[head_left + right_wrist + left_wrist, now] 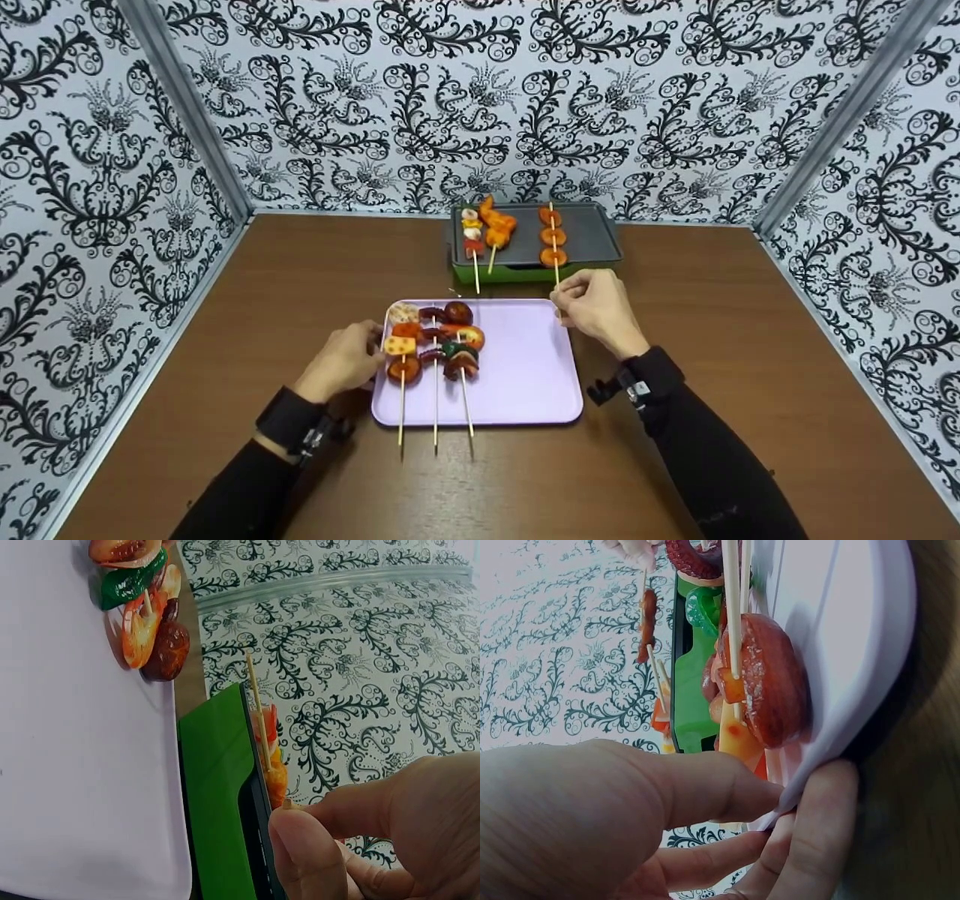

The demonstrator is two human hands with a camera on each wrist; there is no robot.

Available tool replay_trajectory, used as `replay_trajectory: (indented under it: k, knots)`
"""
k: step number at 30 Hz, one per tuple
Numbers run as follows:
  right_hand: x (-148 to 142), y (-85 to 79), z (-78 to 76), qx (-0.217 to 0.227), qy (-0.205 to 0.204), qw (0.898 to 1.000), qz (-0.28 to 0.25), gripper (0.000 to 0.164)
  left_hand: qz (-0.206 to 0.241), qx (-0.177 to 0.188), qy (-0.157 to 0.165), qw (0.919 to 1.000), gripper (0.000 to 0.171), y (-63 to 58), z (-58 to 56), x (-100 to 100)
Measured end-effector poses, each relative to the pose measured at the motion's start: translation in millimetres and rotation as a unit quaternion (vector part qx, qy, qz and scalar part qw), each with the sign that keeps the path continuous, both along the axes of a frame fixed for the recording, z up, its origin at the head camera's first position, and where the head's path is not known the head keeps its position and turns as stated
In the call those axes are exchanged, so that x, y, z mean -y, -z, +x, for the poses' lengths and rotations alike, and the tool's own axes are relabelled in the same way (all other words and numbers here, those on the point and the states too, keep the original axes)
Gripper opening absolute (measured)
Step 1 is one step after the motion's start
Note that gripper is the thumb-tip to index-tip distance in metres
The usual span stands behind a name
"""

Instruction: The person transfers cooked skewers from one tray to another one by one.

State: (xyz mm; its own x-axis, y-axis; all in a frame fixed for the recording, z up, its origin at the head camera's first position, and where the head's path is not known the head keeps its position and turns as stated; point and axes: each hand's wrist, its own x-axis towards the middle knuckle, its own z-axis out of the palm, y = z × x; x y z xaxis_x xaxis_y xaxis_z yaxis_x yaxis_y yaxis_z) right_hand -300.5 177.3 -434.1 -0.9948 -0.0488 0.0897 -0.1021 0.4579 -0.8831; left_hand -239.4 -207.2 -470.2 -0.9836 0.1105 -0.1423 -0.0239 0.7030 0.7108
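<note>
My right hand (600, 306) pinches the bare stick end of a skewer with three round orange slices (553, 237), whose loaded part is over the right side of the grill plate (589, 229). In the head view I cannot tell whether the slices touch the plate. My left hand (343, 363) grips the left rim of a lilac tray (525, 375); in the left wrist view the thumb (727, 784) lies over the rim and fingers are beneath. Three loaded skewers lie on the tray's left half: one with a cheese-like piece (400, 346), one with dark red pieces (433, 335), one with a green piece (452, 349).
On the grill's left lie a skewer with mixed pieces (472, 232) and one with an orange wing-like piece (498, 225), sticks jutting over the front. The grill has a green base (525, 274) and stands behind the tray, near the patterned wall (480, 97).
</note>
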Motion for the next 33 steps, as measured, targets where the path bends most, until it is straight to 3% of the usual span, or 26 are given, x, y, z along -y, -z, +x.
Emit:
replay_trajectory:
  k: [15, 21, 33]
  knots:
    - [3.0, 3.2, 20.2, -0.011, -0.025, 1.0, 0.004, 0.01, 0.009, 0.002, -0.003, 1.0, 0.046, 1.3, -0.8, 0.4]
    - [7.2, 2.2, 29.7, -0.002, -0.028, 1.0, -0.007, 0.009, -0.013, -0.011, 0.002, 0.9999, 0.047, 5.1, -2.6, 1.9]
    - [13.0, 3.3, 46.9, 0.008, -0.042, 0.999, -0.018, 0.011, -0.001, -0.001, -0.001, 1.0, 0.047, 6.1, -3.7, 1.7]
